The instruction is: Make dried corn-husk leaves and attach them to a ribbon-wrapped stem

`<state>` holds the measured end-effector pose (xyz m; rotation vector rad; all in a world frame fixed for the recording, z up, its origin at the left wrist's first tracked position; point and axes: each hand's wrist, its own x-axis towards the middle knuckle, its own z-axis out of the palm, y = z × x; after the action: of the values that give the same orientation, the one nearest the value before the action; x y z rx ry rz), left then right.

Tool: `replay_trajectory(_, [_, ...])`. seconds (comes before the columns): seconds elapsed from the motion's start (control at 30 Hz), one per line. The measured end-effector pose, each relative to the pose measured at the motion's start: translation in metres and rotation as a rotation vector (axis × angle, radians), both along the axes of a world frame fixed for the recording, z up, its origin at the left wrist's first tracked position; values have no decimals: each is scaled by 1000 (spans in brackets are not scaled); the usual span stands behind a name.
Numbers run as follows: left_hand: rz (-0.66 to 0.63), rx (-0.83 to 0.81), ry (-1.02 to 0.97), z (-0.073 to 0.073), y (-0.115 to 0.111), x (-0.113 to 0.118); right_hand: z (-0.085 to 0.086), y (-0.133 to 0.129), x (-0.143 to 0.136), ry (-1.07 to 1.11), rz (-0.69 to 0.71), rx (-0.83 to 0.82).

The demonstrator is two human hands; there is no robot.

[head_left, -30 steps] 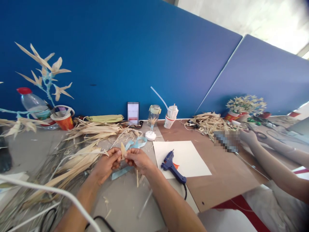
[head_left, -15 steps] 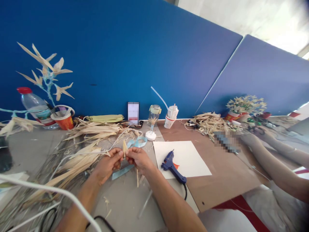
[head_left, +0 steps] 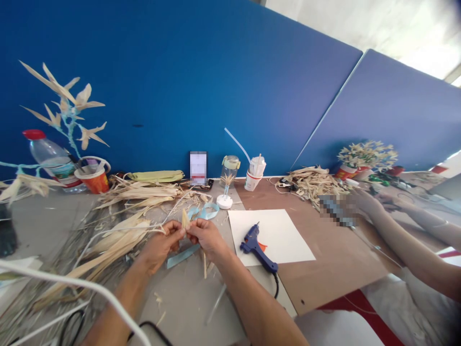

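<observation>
Between my two hands, near the middle of the table, a small pale husk piece (head_left: 185,219) points upward. My left hand (head_left: 167,240) pinches its lower left side, and my right hand (head_left: 204,234) pinches its lower right side, with the fingertips nearly touching. A light blue ribbon (head_left: 183,256) lies under and behind my hands. A blue glue gun (head_left: 257,247) rests on a white sheet (head_left: 298,240) to the right of my right hand. Dry husks (head_left: 118,235) are heaped on the left.
Behind my hands stand a small white base (head_left: 224,201) with a husk flower, a glass jar (head_left: 230,168), a phone (head_left: 199,168) and a paper cup (head_left: 253,180). A white cable (head_left: 90,283) crosses the left foreground. Another person's arms (head_left: 403,226) reach in from the right.
My hands hold nearly the same place, and the fingertips have shifted slightly around the husk piece. At the right, the other person's near hand has moved a little to the left.
</observation>
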<state>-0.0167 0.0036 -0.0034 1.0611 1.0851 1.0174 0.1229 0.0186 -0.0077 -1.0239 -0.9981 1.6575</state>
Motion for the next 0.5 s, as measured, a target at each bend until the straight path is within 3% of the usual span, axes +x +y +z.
replay_trajectory(0.5, [-4,4,46,-3,0,0,-6,2,-3,-28,-67,50])
